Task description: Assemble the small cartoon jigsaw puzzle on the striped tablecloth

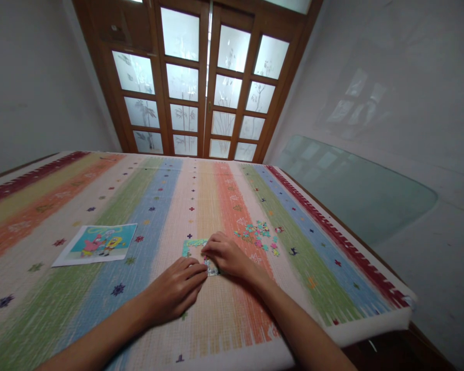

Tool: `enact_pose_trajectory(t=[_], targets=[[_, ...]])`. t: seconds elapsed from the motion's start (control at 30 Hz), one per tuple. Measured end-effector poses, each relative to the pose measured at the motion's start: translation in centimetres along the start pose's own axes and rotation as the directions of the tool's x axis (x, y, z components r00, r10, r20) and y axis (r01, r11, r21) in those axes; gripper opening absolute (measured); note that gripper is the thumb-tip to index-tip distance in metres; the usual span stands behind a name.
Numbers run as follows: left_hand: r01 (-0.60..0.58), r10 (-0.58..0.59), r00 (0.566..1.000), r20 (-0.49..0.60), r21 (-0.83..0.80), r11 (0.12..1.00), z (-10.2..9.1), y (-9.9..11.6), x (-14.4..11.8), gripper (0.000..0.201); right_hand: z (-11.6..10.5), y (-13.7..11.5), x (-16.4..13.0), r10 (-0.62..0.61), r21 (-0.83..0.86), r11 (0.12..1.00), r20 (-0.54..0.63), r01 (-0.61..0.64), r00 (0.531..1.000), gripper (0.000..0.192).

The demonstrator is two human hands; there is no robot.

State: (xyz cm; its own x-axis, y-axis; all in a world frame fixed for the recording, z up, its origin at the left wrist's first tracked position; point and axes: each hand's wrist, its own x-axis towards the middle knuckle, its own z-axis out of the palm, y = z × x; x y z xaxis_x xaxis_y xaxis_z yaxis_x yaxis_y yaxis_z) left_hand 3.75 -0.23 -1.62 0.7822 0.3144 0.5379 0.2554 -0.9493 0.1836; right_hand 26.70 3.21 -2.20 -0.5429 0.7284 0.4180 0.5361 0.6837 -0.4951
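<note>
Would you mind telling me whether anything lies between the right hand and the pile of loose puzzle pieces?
Nothing visible does. The right hand rests on the joined puzzle section, and only bare striped cloth separates it from the loose pieces just beyond.

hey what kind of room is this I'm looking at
Probably a room in a home: a wooden double door with frosted glass panes, a table under a striped cloth, and a jigsaw puzzle being pieced together by both hands beside its reference picture.

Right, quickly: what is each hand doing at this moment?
Left hand: flat on the striped cloth, fingertips at the joined puzzle pieces, holding nothing.
Right hand: fingers curled on those pieces; grip cannot be told.
</note>
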Motion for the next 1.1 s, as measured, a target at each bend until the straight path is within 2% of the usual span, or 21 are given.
enact_pose_trajectory(t=[0.13, 0.4, 0.67, 0.9, 1.1], targets=[[0.004, -0.004, 1.0, 0.006, 0.007, 1.0, 0.1, -0.1, -0.1, 0.031, 0.3, -0.2, 0.0, -0.039, -0.037, 0.999, 0.014, 0.04, 0.999, 0.015], [0.009, -0.009, 1.0, 0.0, 0.028, 1.0, 0.0, 0.1, 0.1, 0.032, 0.4, -0.4, 0.0, 0.0, -0.138, 0.99, -0.023, -0.003, 1.0, 0.01], [0.012, -0.012, 1.0, 0.012, 0.008, 1.0, -0.1, 0.2, 0.1, 0.032, -0.1, -0.7, 0.0, 0.022, -0.129, 0.991, -0.077, -0.032, 0.997, 0.011], [-0.004, 0.004, 1.0, 0.006, 0.016, 1.0, -0.1, 0.1, 0.2, 0.03, -0.2, -0.8, -0.3, 0.025, -0.151, 0.988, -0.027, -0.029, 0.999, 0.005], [0.003, -0.003, 1.0, 0.022, 0.015, 1.0, 0.0, 0.0, -0.1, 0.03, -0.8, -0.4, -0.2, 0.055, -0.156, 0.985, -0.088, -0.068, 0.995, 0.019]])
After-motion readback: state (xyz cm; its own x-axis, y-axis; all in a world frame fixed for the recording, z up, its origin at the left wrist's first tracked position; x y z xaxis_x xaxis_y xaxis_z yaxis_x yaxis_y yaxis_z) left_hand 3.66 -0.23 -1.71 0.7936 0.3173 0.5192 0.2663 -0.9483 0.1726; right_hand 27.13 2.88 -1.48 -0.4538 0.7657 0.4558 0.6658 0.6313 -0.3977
